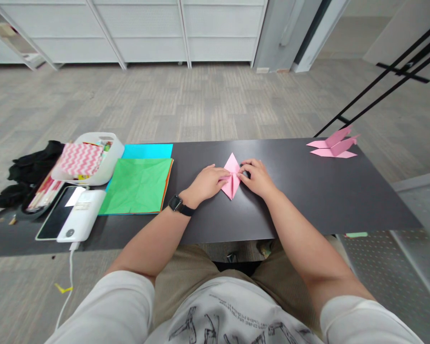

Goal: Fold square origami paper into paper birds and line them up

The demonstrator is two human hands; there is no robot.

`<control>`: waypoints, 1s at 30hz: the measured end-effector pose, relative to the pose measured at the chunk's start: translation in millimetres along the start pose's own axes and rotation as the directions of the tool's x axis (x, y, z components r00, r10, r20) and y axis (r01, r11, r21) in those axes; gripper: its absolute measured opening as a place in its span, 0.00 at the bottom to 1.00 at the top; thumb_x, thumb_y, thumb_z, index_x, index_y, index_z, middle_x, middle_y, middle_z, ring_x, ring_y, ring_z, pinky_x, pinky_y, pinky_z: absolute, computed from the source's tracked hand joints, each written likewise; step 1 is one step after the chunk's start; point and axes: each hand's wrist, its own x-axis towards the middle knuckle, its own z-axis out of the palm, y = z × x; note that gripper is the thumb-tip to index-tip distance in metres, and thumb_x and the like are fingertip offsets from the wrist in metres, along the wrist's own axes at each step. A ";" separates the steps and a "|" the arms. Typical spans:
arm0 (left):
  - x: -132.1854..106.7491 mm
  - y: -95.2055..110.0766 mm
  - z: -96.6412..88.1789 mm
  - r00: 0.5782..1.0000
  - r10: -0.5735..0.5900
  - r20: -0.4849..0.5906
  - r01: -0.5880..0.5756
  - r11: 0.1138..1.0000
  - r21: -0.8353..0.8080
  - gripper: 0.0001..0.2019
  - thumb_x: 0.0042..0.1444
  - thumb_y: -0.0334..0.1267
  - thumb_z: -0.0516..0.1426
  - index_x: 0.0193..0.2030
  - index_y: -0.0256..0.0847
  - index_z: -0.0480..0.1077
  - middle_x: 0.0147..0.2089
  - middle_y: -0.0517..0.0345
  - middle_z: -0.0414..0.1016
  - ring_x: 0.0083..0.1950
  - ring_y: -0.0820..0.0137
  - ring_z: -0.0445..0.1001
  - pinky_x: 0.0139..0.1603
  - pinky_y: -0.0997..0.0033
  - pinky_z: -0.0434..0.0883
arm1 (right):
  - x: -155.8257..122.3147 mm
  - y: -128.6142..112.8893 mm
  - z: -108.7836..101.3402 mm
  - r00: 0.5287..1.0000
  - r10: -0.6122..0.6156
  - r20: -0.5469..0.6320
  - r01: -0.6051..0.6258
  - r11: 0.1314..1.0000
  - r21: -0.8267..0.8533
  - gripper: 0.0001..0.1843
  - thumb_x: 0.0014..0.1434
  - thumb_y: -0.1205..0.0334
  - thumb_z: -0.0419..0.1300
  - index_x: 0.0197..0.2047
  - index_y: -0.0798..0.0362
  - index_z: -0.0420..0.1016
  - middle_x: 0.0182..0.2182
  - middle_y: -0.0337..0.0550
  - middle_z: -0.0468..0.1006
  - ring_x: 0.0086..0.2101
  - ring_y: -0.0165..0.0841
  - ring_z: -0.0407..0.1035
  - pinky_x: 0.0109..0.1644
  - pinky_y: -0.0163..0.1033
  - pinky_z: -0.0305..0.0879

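Observation:
A diamond-shaped piece of folded pink origami paper (232,165) lies on the dark table in front of me, its upper point facing away. My left hand (210,182), with a black watch on the wrist, holds its left corner, fingers laid over the edge. At the right corner, my right hand (256,177) pinches the paper between thumb and bent fingers. Creases run down the lower middle of the diamond. Parts of both side corners are hidden under my fingers.
Left of my hands lie green paper sheets (139,184) over a blue sheet (148,151). Farther left are a white basket (111,165), a white power bank (82,215) with a cable, and a phone (53,220). Pink folded paper figures (335,145) stand at the far right.

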 end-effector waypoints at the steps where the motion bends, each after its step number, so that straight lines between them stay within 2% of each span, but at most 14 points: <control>1: 0.2 0.6 1.0 1.000 -0.002 -0.013 0.002 1.000 0.008 0.16 0.73 0.37 0.54 0.60 0.45 0.79 0.65 0.53 0.82 0.66 0.61 0.78 0.80 0.46 0.60 | 0.2 0.1 0.3 1.000 0.002 -0.001 -0.002 1.000 0.000 0.02 0.66 0.58 0.67 0.39 0.45 0.82 0.55 0.49 0.78 0.59 0.49 0.71 0.69 0.63 0.62; 8: -0.4 6.0 9.0 0.997 -0.008 -0.079 0.011 0.999 0.032 0.15 0.72 0.45 0.59 0.60 0.45 0.78 0.60 0.51 0.82 0.61 0.59 0.79 0.78 0.46 0.63 | 0.4 -0.8 2.8 1.000 0.002 0.003 -0.002 1.000 -0.022 0.02 0.65 0.57 0.68 0.39 0.45 0.81 0.55 0.48 0.78 0.59 0.48 0.71 0.68 0.63 0.61; 11: -0.4 6.4 10.1 0.997 0.014 -0.071 -0.011 0.999 0.035 0.15 0.73 0.43 0.58 0.61 0.48 0.79 0.63 0.52 0.81 0.63 0.60 0.78 0.77 0.46 0.63 | 0.4 -2.0 3.0 1.000 0.006 -0.001 -0.006 1.000 -0.029 0.02 0.65 0.58 0.68 0.39 0.45 0.81 0.55 0.47 0.78 0.59 0.48 0.71 0.68 0.63 0.61; 18: 0.0 8.8 8.1 0.998 0.045 -0.036 -0.042 0.995 0.090 0.15 0.75 0.43 0.55 0.54 0.50 0.84 0.63 0.51 0.79 0.62 0.57 0.77 0.74 0.43 0.65 | 1.1 -3.2 2.9 1.000 0.004 0.001 -0.004 0.999 -0.043 0.02 0.65 0.57 0.67 0.39 0.44 0.81 0.54 0.48 0.79 0.58 0.49 0.71 0.68 0.64 0.62; 23: -0.7 10.6 9.1 0.998 0.034 -0.047 -0.029 0.994 0.103 0.14 0.74 0.42 0.56 0.54 0.50 0.84 0.62 0.51 0.79 0.62 0.56 0.76 0.71 0.45 0.67 | 1.0 -0.5 6.6 0.999 0.023 -0.048 -0.026 0.998 -0.054 0.05 0.66 0.56 0.67 0.45 0.43 0.81 0.53 0.49 0.78 0.57 0.50 0.71 0.67 0.63 0.65; 25: -1.6 13.2 8.2 0.999 0.035 -0.040 -0.030 0.993 0.112 0.14 0.73 0.42 0.56 0.55 0.51 0.84 0.66 0.51 0.78 0.64 0.54 0.74 0.72 0.42 0.66 | 0.9 0.7 7.4 0.997 0.040 -0.064 -0.044 0.997 -0.058 0.07 0.66 0.57 0.67 0.47 0.43 0.81 0.53 0.50 0.77 0.58 0.51 0.71 0.66 0.62 0.66; 30: -4.5 21.0 3.9 0.999 0.029 0.018 -0.031 0.990 0.136 0.16 0.73 0.39 0.56 0.62 0.53 0.80 0.73 0.57 0.74 0.67 0.51 0.70 0.78 0.28 0.54 | 0.7 1.7 7.4 0.996 0.056 -0.065 -0.060 0.996 -0.060 0.10 0.66 0.56 0.66 0.50 0.44 0.82 0.54 0.52 0.76 0.59 0.52 0.70 0.68 0.63 0.65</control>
